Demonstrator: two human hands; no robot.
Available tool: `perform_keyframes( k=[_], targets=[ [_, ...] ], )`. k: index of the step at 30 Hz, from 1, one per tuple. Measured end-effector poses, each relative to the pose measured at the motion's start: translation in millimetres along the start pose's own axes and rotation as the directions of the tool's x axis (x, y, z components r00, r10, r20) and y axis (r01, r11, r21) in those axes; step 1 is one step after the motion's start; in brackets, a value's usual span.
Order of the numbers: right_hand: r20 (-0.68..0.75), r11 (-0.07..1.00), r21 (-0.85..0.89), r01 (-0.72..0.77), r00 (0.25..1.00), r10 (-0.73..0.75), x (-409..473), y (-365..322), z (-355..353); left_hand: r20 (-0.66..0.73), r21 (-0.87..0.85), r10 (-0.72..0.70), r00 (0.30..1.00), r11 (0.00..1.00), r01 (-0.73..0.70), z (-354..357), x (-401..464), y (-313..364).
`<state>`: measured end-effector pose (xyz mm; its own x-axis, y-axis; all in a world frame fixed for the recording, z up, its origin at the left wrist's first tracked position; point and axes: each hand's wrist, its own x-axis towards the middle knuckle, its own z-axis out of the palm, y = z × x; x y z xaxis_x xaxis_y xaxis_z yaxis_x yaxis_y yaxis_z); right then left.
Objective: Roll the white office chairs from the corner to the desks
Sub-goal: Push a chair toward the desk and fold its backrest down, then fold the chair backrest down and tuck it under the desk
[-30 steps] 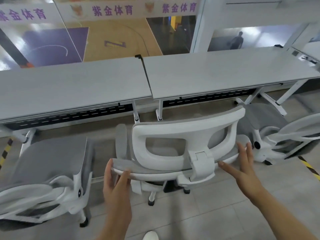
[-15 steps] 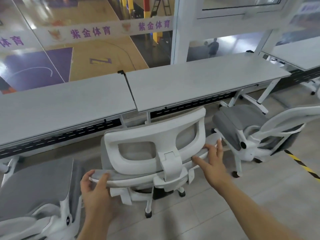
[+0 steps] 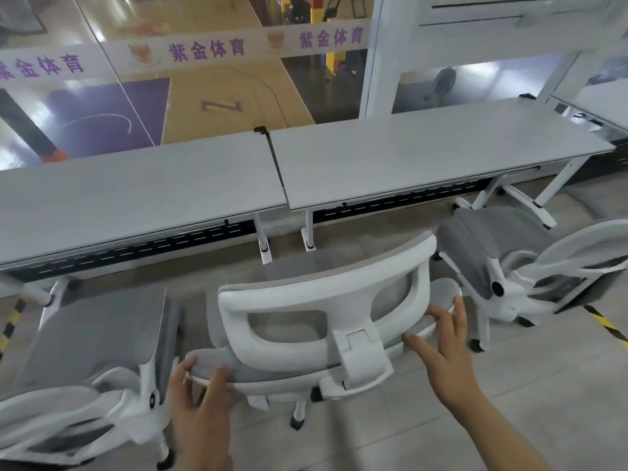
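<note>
Middle chair [image 3: 326, 321], seen from behind and above, facing the joint between two desks. The left hand [image 3: 197, 399] curls thumb and fingers round the left end of the chair's lower grey-and-white rim; the right hand [image 3: 441, 348] lies spread and nearly flat against the right end of that rim, fingers straight, pressing rather than gripping. The chair stands on the tiled floor [image 3: 390, 436] just behind the desks, its seat not yet under either top. To finish the step well, the push should probably be even on both ends of the rim, so that the castors track straight and the chair does not swivel; a firmer hold with the right hand would likely give better steering. The chair is aimed at the two inner desk legs [image 3: 265, 246], which stand close together at the joint, so a slight turn toward the left desk [image 3: 136, 198] or the right desk [image 3: 424, 158] appears necessary. A left chair [image 3: 95, 362] and a right chair [image 3: 516, 266] flank it closely, both parked askew; their seats and bases leave a narrow lane and could catch the castors. Black-and-yellow tape [image 3: 605, 324] marks the floor at the right edge. Beyond the desks, glass panels overlook a sports court [image 3: 221, 96].
</note>
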<state>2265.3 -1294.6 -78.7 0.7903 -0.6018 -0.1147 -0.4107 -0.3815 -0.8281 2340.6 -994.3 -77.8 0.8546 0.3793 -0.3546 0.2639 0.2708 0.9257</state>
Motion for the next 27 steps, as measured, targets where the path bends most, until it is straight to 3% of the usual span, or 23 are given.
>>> perform_keyframes(
  k=[6, 14, 18, 19, 21, 22, 24, 27],
  targets=[
    [0.016, 0.998, -0.050, -0.024, 1.000, 0.024, -10.0, -6.1, 2.4, 0.010, 0.020, 0.005, 1.000, 1.000, -0.005, -15.0, -2.5, -2.3],
    [0.069, 0.999, 0.001, 0.035, 0.997, -0.035, -20.9, -10.8, 0.5, 0.128, 0.131, -0.022, 0.992, 0.991, 0.005, -25.0, -11.0, 16.6],
    [-0.066, 0.993, 0.091, 0.078, 0.995, -0.072, -60.7, 5.2, 14.7, 0.198, 0.169, -0.077, 0.977, 0.985, 0.043, -48.7, -16.5, 20.5],
    [-0.040, 0.992, 0.108, 0.068, 0.997, -0.064, -78.5, 13.4, 23.4, 0.184, 0.182, -0.088, 0.979, 0.982, 0.054, -62.5, -18.3, 18.0],
    [0.199, 0.995, 0.090, -0.036, 0.980, 0.017, -114.9, 31.9, 43.8, 0.103, 0.228, -0.088, 0.991, 0.972, 0.062, -98.0, -31.6, 9.1],
    [0.361, 0.996, 0.042, -0.076, 0.931, 0.056, -130.2, 40.1, 54.9, 0.054, 0.252, -0.083, 0.995, 0.965, 0.066, -117.2, -40.5, 2.7],
    [0.627, 0.999, -0.031, -0.043, 0.777, 0.053, -152.7, 46.8, 79.0, -0.084, 0.284, -0.080, 0.993, 0.953, 0.101, -155.4, -68.6, -5.6],
    [0.811, 0.995, -0.004, 0.100, 0.583, -0.056, -169.2, 22.7, 116.1, -0.305, 0.290, -0.100, 0.947, 0.938, 0.192, -218.9, -111.1, -18.4]
  ],
)
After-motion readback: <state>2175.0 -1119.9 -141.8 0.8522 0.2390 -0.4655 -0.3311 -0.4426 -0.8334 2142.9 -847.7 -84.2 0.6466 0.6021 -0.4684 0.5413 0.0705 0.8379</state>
